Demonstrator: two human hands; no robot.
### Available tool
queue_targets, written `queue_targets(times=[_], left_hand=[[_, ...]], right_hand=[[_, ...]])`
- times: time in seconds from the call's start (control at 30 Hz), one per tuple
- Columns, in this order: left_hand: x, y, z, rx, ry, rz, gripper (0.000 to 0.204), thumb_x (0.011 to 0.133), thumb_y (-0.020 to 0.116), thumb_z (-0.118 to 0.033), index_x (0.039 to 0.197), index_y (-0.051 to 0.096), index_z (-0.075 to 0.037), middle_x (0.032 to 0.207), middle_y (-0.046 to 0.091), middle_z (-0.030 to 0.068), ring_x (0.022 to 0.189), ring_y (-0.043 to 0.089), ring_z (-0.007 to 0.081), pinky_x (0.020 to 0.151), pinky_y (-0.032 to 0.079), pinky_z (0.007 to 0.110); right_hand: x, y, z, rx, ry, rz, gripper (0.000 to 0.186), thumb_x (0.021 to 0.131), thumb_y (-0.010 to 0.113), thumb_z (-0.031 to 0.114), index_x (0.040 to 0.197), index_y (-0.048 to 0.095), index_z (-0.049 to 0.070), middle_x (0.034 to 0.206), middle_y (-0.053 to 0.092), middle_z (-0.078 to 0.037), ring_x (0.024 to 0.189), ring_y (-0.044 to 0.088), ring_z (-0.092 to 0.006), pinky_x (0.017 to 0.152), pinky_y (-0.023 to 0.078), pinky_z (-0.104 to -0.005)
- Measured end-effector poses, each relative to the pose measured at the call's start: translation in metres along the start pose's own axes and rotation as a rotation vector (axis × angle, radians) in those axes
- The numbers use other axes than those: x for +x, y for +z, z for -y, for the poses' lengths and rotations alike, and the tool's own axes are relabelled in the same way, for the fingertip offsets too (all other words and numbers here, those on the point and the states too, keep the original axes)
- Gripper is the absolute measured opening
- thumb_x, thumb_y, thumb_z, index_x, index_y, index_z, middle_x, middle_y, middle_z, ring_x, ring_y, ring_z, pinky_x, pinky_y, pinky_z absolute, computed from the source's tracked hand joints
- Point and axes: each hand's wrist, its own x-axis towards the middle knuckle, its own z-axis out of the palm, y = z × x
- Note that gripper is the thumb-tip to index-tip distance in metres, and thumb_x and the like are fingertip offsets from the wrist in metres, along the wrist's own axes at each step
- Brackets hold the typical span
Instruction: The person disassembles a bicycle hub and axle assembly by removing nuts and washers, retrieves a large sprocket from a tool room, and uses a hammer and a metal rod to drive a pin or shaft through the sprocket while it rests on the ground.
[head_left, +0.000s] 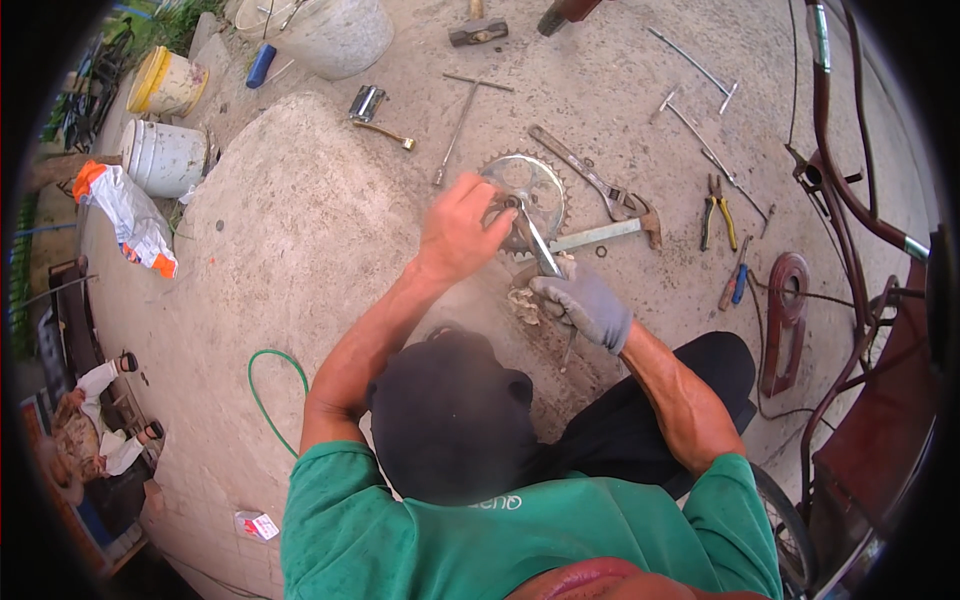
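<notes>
My left hand [462, 228], bare, is closed with its thumb and fingers pinching a dark metal part [511, 203] in front of a silver toothed chainring [546, 186]. In a grey glove, my right hand [588, 303] grips a flat silver wrench-like tool [540, 247]; its tip reaches the dark part by my left fingers. The tool's exact kind is unclear. Just beyond lie an adjustable wrench [590, 175] and a hammer [612, 233] with a silver handle. Beneath my right hand is a crumpled pale rag [524, 305].
Yellow-handled pliers [717, 213], screwdrivers [741, 282] and T-handle wrenches [705, 150] lie to the right. A red chain guard [787, 320] sits near a dark red cycle frame [835, 180]. Left are buckets [163, 158], a brush [385, 133] and a green cord [254, 385]. Another person sits far left.
</notes>
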Motion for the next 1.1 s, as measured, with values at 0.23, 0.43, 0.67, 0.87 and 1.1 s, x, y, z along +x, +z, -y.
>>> queue_targets(times=[0.23, 0.43, 0.67, 0.87, 1.1], left_hand=[[0.002, -0.001, 0.011, 0.104, 0.19, 0.006, 0.014, 0.088, 0.076, -0.003, 0.101, 0.071, -0.003, 0.098, 0.065, 0.0091, 0.076, 0.068, 0.0227, 0.063, 0.057, 0.033], [0.0, -0.001, -0.002, 0.017, 0.002, 0.002, 0.014, 0.089, 0.072, 0.001, 0.102, 0.071, -0.003, 0.097, 0.065, 0.0102, 0.077, 0.068, 0.0243, 0.064, 0.057, 0.033], [0.003, 0.001, 0.008, 0.094, 0.161, 0.044, 0.017, 0.086, 0.077, -0.001, 0.101, 0.07, -0.001, 0.1, 0.064, 0.0105, 0.078, 0.068, 0.0236, 0.064, 0.057, 0.033], [0.002, -0.001, -0.004, -0.047, -0.078, 0.04, 0.013, 0.087, 0.074, 0.0, 0.099, 0.07, -0.002, 0.1, 0.064, 0.0117, 0.083, 0.068, 0.025, 0.066, 0.057, 0.033], [0.005, 0.002, -0.006, -0.024, 0.076, 0.036, 0.016, 0.084, 0.077, 0.0, 0.099, 0.07, -0.001, 0.103, 0.063, 0.0119, 0.083, 0.067, 0.0254, 0.069, 0.057, 0.033]], right_hand=[[-0.001, 0.002, 0.0, -0.028, -0.035, -0.023, 0.032, 0.099, 0.059, 0.02, 0.119, 0.071, -0.001, 0.066, 0.048, 0.006, 0.056, 0.044, -0.0054, 0.049, 0.035, -0.0252], [0.0, 0.004, -0.001, 0.009, -0.03, -0.026, 0.031, 0.099, 0.059, 0.018, 0.118, 0.071, -0.002, 0.067, 0.048, 0.005, 0.056, 0.043, -0.0055, 0.049, 0.035, -0.0251], [-0.007, 0.005, 0.007, 0.013, -0.05, -0.004, 0.026, 0.099, 0.06, 0.018, 0.113, 0.07, -0.002, 0.067, 0.049, 0.005, 0.057, 0.045, -0.0064, 0.05, 0.037, -0.0258], [-0.002, 0.001, -0.003, -0.056, -0.04, -0.026, 0.026, 0.099, 0.06, 0.019, 0.112, 0.07, -0.001, 0.066, 0.049, 0.005, 0.056, 0.046, -0.0061, 0.051, 0.038, -0.0256], [-0.009, 0.001, 0.003, -0.005, -0.008, -0.02, 0.03, 0.099, 0.06, 0.022, 0.117, 0.07, 0.001, 0.066, 0.047, 0.005, 0.056, 0.045, -0.0059, 0.05, 0.039, -0.0251]])
